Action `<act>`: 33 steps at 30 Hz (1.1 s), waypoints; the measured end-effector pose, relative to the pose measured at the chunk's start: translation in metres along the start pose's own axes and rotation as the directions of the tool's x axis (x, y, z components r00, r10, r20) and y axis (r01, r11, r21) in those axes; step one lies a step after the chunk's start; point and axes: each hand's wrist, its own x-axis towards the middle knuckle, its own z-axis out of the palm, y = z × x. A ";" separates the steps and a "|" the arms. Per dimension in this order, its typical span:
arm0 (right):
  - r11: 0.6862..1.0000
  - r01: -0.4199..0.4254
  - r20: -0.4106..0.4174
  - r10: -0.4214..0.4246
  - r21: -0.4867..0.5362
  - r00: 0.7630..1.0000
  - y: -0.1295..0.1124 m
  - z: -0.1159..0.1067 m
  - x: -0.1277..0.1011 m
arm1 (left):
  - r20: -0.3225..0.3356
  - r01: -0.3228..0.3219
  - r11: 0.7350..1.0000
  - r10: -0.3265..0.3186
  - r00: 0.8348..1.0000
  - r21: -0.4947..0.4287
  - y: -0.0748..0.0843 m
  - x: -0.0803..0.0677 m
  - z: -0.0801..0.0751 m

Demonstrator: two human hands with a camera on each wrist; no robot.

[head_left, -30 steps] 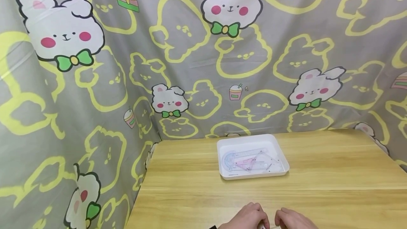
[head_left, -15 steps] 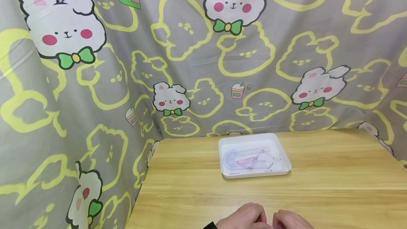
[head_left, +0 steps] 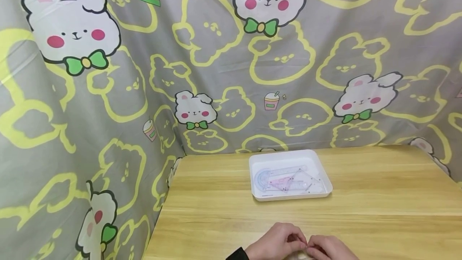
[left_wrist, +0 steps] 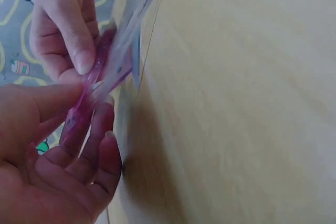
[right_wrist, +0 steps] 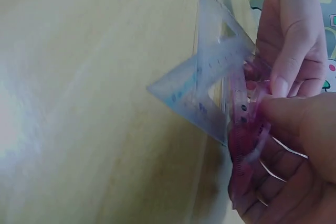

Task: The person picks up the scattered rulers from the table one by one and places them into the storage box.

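Note:
Both hands meet low in the head view, fingertips together. My left hand (head_left: pixel 276 244) and my right hand (head_left: pixel 332 248) pinch a pink see-through ruler piece (right_wrist: pixel 240 129) with scale marks along its edge. Its full shape is hidden by the fingers. Two clear set squares, one pointing up (right_wrist: pixel 209 24) and one pointing sideways (right_wrist: pixel 170 88), overlap beside the pink piece in the right wrist view. The clear plastic (left_wrist: pixel 128 24) is blurred in the left wrist view. How the pieces are joined or stacked, I cannot tell.
Beyond the hands on the wooden table (head_left: pixel 216 212) stands a shallow white tray (head_left: pixel 256 198). In it lie a bluish protractor (head_left: pixel 262 179), a pink set square (head_left: pixel 279 182) and other clear rulers. A patterned curtain (head_left: pixel 231 67) hangs along the back and left of the table.
Both hands have come a little higher into the head view, and the gap between them has closed. The head view has tilted slightly downward. Nothing in the tray has moved.

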 end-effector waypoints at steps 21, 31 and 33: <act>0.997 0.059 -0.071 -0.055 0.050 0.996 -0.007 -0.019 0.010 | -0.120 0.046 0.912 -0.103 0.987 -0.408 -0.004 0.003 -0.015; 0.989 0.141 -0.208 -0.127 0.052 0.970 -0.009 -0.034 0.023 | -0.210 0.022 0.853 -0.153 0.966 -0.522 -0.010 0.009 -0.032; 0.991 0.111 -0.227 -0.091 0.076 0.970 -0.011 -0.038 0.028 | -0.224 0.026 0.831 -0.180 0.958 -0.556 -0.011 0.011 -0.035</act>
